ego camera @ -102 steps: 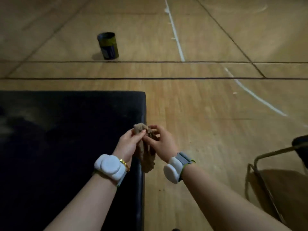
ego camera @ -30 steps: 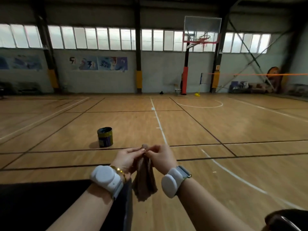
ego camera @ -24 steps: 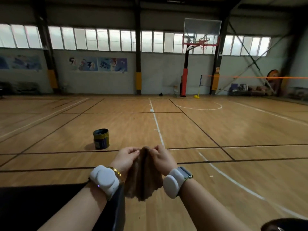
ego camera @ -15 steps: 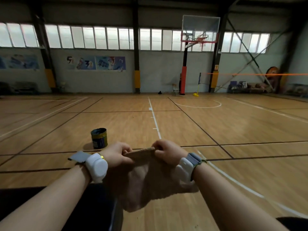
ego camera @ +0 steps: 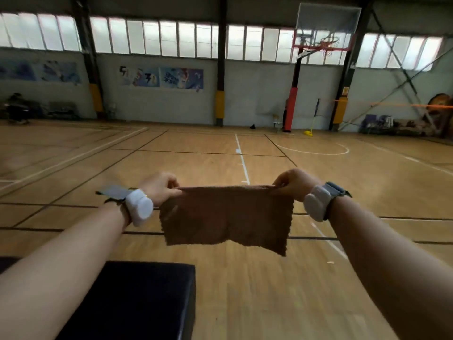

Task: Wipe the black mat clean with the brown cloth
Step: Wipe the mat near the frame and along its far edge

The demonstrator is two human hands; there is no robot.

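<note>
A: Above the floor, where was the brown cloth [ego camera: 226,215]?

B: Stretched flat, left hand [ego camera: 160,188] and right hand [ego camera: 295,184] each pinching a top corner. Black mat [ego camera: 137,300] lay below-left, untouched.

A: Risk?

B: A flat sheet could bunch and skid when wiped.

The brown cloth [ego camera: 226,215] looks like soft terry or microfibre, matt and nappy, with rough, slightly frayed edges. The black mat [ego camera: 147,300] has a smooth, leather-like cover with a dull sheen along its corner edge. The floor [ego camera: 196,163] is varnished wood boards, glossy enough to catch the window light, with painted lines. The wrist bands [ego camera: 139,207] have smooth white plastic housings on woven fabric straps. The far wall [ego camera: 255,94] is matt painted plaster.
</note>
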